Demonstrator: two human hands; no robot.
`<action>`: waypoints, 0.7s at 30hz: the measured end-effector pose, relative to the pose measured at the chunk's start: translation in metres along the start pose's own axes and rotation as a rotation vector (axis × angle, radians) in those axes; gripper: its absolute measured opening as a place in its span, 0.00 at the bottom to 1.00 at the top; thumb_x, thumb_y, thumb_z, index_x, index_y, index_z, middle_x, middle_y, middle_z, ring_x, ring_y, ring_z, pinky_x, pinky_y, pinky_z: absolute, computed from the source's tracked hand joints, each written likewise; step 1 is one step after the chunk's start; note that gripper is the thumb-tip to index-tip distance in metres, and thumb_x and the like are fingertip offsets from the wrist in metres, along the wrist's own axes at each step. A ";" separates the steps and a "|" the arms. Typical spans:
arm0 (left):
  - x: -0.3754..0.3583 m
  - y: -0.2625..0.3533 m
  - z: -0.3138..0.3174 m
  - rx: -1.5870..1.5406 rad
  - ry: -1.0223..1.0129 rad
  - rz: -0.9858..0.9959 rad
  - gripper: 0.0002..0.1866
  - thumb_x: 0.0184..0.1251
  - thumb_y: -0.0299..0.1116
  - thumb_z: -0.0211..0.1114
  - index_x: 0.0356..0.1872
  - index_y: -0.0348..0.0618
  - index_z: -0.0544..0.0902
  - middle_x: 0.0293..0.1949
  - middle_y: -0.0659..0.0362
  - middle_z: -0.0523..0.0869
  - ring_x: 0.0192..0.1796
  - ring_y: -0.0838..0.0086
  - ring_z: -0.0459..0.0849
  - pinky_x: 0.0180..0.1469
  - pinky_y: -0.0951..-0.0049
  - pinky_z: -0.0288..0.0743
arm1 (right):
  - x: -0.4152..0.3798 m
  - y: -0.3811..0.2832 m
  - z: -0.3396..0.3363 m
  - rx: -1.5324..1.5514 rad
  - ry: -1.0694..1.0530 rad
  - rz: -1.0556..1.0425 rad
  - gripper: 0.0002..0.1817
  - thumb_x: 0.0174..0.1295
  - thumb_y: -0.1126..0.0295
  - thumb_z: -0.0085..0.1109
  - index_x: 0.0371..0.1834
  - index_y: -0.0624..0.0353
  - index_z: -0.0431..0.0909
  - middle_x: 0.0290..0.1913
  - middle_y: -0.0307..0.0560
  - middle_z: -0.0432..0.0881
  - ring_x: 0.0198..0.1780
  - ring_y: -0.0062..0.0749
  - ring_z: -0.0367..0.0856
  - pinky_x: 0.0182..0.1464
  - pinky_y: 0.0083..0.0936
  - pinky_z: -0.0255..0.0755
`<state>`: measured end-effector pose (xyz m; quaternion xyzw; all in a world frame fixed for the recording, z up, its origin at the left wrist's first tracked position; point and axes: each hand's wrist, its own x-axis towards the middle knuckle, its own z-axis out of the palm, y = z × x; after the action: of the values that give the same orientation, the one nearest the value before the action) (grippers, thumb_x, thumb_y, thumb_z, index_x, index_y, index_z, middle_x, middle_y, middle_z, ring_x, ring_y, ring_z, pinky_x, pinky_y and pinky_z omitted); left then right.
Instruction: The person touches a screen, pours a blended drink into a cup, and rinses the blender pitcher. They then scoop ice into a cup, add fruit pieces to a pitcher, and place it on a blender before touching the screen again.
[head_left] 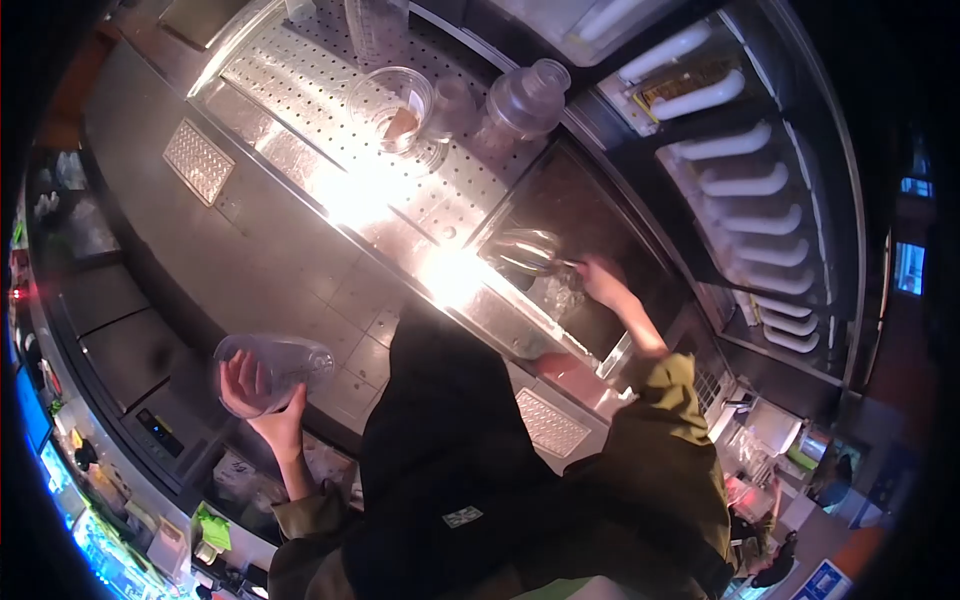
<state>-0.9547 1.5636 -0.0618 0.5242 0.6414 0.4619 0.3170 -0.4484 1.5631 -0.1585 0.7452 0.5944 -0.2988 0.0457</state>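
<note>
My left hand [278, 428] is wrapped round a clear plastic cup [298, 368], which is tilted on its side above the floor, away from the counter. My right hand [607, 287] grips the handle of a shiny metal scoop [525, 250]. The scoop is over a dark sunken bin [590, 205] in the counter. Below the scoop and my fingers lies a clear, lumpy heap [562, 297] that looks like ice. Glare near the bin's front edge hides part of the area beside the scoop.
On the perforated metal counter [290, 75] stand a clear pitcher [392, 105], a lidded clear jar [530, 98] and other clear containers. A row of white curved handles [745, 185] lines the far side. Metal-fronted cabinets [125, 335] are at left. A person [775, 565] is at lower right.
</note>
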 end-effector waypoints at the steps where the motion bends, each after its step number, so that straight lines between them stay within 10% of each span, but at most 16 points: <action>1: 0.000 -0.006 0.001 0.008 0.010 0.026 0.54 0.34 0.31 0.75 0.65 0.46 0.50 0.60 0.53 0.63 0.63 0.59 0.64 0.63 0.56 0.59 | -0.007 0.019 -0.008 0.008 -0.015 0.093 0.09 0.61 0.69 0.47 0.36 0.63 0.73 0.31 0.56 0.79 0.33 0.47 0.79 0.35 0.35 0.71; 3: -0.003 -0.009 0.006 0.018 0.035 0.057 0.56 0.34 0.36 0.77 0.66 0.47 0.49 0.60 0.52 0.62 0.63 0.58 0.63 0.63 0.55 0.58 | -0.005 0.071 0.009 0.365 -0.042 0.292 0.07 0.60 0.72 0.46 0.39 0.61 0.71 0.29 0.48 0.79 0.31 0.31 0.79 0.32 0.29 0.71; 7: -0.022 -0.021 0.023 -0.055 0.087 -0.022 0.57 0.34 0.46 0.78 0.66 0.46 0.49 0.60 0.53 0.62 0.62 0.58 0.63 0.62 0.56 0.59 | 0.057 0.147 0.080 -0.057 0.295 0.219 0.09 0.57 0.71 0.47 0.38 0.63 0.70 0.26 0.45 0.76 0.29 0.25 0.76 0.30 0.25 0.69; 21: -0.119 -0.013 0.078 0.017 0.048 -0.235 0.58 0.33 0.46 0.78 0.66 0.45 0.48 0.61 0.55 0.60 0.62 0.60 0.62 0.61 0.57 0.58 | 0.196 0.224 0.228 0.184 -0.430 0.271 0.08 0.54 0.73 0.49 0.37 0.60 0.71 0.25 0.41 0.74 0.27 0.23 0.72 0.28 0.23 0.65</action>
<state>-0.8604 1.4693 -0.1126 0.4372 0.7096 0.4283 0.3489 -0.3100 1.5702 -0.5073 0.7385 0.4361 -0.4940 0.1426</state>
